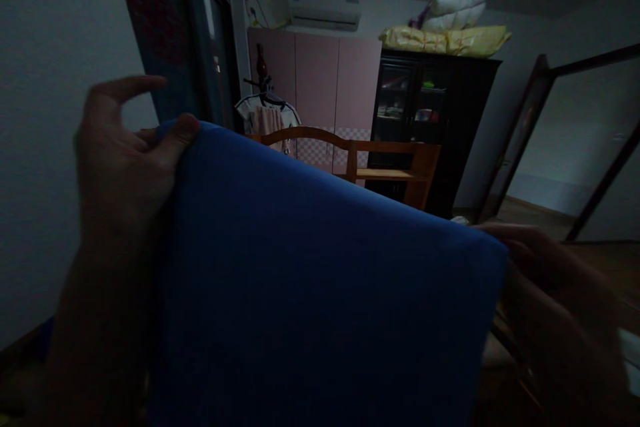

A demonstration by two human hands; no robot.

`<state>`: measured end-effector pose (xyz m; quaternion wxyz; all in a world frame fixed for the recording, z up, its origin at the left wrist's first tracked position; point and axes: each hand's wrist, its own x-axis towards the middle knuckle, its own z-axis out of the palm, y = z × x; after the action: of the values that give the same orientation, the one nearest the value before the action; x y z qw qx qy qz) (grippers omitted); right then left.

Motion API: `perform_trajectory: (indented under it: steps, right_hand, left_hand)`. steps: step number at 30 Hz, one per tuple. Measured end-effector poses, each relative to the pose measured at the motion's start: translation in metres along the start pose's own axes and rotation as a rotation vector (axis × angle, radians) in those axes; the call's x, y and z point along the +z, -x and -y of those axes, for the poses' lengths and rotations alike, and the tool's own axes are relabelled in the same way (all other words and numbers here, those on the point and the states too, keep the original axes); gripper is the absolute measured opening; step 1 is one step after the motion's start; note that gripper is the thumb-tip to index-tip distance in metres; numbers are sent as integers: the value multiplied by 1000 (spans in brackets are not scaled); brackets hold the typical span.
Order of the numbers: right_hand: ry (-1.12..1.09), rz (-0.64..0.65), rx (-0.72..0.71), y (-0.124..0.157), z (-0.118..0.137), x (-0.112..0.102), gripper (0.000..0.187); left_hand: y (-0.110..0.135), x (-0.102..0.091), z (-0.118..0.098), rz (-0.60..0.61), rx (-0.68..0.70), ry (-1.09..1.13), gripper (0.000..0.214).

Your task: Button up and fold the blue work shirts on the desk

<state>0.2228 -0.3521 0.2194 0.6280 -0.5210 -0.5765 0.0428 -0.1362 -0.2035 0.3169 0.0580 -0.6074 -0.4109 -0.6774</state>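
Observation:
A plain dark blue cloth (320,287) is raised in front of me, its top edge slanting down from left to right. My left hand (123,160) pinches the upper left corner, thumb on the near side and index finger sticking up, bent away from the cloth. At the upper right corner, my right hand (555,300) is closed around the fabric; dim light and some blur soften its fingers. The cloth looks taut between both hands. Its lower part runs out of the picture, and whether it is one layer or folded I cannot tell.
Behind the cloth stands a wooden bed headboard (380,147) with a small shelf. Farther back are a pink wardrobe (317,80), a dark glass-door cabinet (450,100), and a clothes stand with a hanging shirt (245,110). A doorway (565,147) opens at the right.

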Motion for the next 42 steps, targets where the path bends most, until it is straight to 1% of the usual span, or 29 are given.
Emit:
perform_trajectory:
  steps: [1,2,3,5,6,7,8,9,10,11,12,13,14,16,17,19,21,23,24,26,28,30,32,34,36,38,39,40,42]
  right_hand:
    - [-69,43,58,-6,-4,8,29]
    - [-137,91,113,-12,-13,16,28]
    - [-198,145,160,-18,-27,24,29]
    - [-236,218,230,-26,-70,39,31]
    - [-227,271,272,-29,-97,47,33]
    - [-195,326,315,-30,-124,54,33]
    - [-111,371,341,-31,-152,60,30]
    - [28,428,329,-31,-177,66,26]
    - [194,439,292,-30,-198,71,21]
    - [267,431,273,-29,-214,76,19]
    - [326,417,254,-27,-224,81,19]
    - [362,394,229,-24,-229,86,20]
    - [382,384,189,-21,-229,93,23]
    - [449,403,55,-11,-218,112,31]
    - [488,433,-26,-4,-208,123,35]
    - [557,515,-155,14,-188,148,46]
    - [599,614,-217,35,-171,169,58]
    - [618,716,-250,56,-159,182,67]
    - [623,754,-260,67,-155,184,68]
    - [625,799,-266,84,-149,181,66]
    - [622,809,-273,98,-147,172,65]
    - [618,815,-291,110,-146,162,65]
    - [614,829,-320,121,-146,156,67]
    - [588,831,-349,133,-144,153,68]
    - [455,865,-412,141,-136,149,59]
    - [245,891,-416,138,-125,143,40]
    - [154,876,-378,131,-121,139,31]
    - [98,831,-308,120,-118,135,26]
    - [113,655,-157,91,-124,128,26]
  left_hand:
    - [-5,5,7,52,-13,-10,50]
    - [-8,15,20,121,-40,-6,51]
    - [-8,29,36,210,-60,20,52]
    - [4,63,78,413,-121,24,56]
    - [16,82,100,549,-165,-18,56]
    - [33,100,121,665,-218,-112,52]
    - [52,116,140,799,-252,-242,46]
    - [74,130,155,861,-272,-301,38]
    - [96,141,167,901,-283,-342,30]
    - [117,149,175,931,-290,-386,25]
    - [135,155,179,947,-287,-423,21]
    - [151,160,181,951,-274,-454,19]
    - [164,165,180,947,-253,-477,19]
    - [181,175,174,921,-180,-491,27]
    - [187,182,170,899,-111,-487,32]
    - [195,195,163,867,69,-460,39]
    - [205,203,162,902,232,-414,44]
    - [217,202,170,1008,304,-363,48]
    - [222,198,178,1062,318,-341,50]
    - [230,183,196,1129,343,-307,51]
    - [232,165,215,1150,356,-287,49]
    - [229,150,231,1161,334,-290,48]
    - [225,142,240,1175,298,-318,49]
    - [220,139,239,1179,273,-373,48]
    - [216,140,226,1152,265,-453,45]
    - [211,140,200,1103,270,-511,42]
    - [209,140,182,1077,279,-514,41]
    - [208,140,163,1051,287,-496,41]
    - [212,139,127,1006,303,-411,42]
